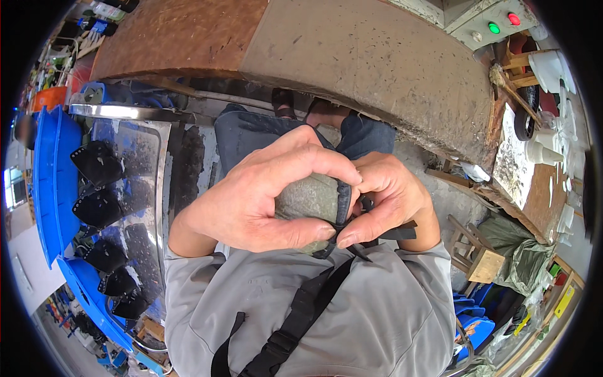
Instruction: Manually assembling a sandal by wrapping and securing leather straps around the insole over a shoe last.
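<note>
My left hand (264,195) wraps around a rounded grey-green piece (311,198), thumb below and fingers curled over its top. A dark rubbery strip (342,201) runs down the piece's right edge. My right hand (389,198) pinches this strip between thumb and fingers, pressing it against the piece. Both hands are held close to my chest, above my lap in blue trousers (251,135). The far side of the piece is hidden by my fingers.
A shiny metal tray (135,113) at the left carries a row of several black moulded parts (97,163), with a blue bin (53,176) beside it. A concrete and wood bench (377,56) lies ahead. A small wooden stool (477,251) stands at the right.
</note>
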{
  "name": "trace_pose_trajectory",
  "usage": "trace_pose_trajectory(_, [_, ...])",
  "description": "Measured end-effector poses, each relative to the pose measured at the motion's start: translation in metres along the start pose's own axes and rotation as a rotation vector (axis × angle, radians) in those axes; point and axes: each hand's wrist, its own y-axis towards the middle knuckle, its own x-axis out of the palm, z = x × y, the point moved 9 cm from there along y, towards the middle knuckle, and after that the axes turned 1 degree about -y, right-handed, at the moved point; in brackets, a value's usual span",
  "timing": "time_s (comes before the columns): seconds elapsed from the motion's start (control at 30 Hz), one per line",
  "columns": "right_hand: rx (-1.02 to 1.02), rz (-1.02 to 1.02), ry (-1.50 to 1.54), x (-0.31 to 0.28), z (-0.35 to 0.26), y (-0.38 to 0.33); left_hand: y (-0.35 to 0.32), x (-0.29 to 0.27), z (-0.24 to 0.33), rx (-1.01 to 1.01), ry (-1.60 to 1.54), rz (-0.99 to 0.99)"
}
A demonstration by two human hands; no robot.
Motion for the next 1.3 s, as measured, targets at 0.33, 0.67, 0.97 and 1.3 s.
trace_pose_trajectory(0.33, [0.308, 0.347, 0.051, -0.012, 0.009, -0.009, -0.003, -0.013, -0.028, -0.143, -0.603, 0.240])
trace_pose_trajectory(0.67, [0.017, 0.450, 0.301, -0.039, 0.015, -0.021, -0.026, -0.045, -0.044, -0.353, -0.843, 0.566])
trace_pose_trajectory(0.97, [-0.230, 0.343, -0.188, -0.004, -0.015, -0.016, -0.036, -0.025, -0.044, -0.366, -0.831, 0.547])
trace_pose_trajectory(1.3, [-0.238, 0.393, -0.273, -0.003, -0.006, -0.017, -0.048, -0.023, -0.057, -0.387, -0.826, 0.569])
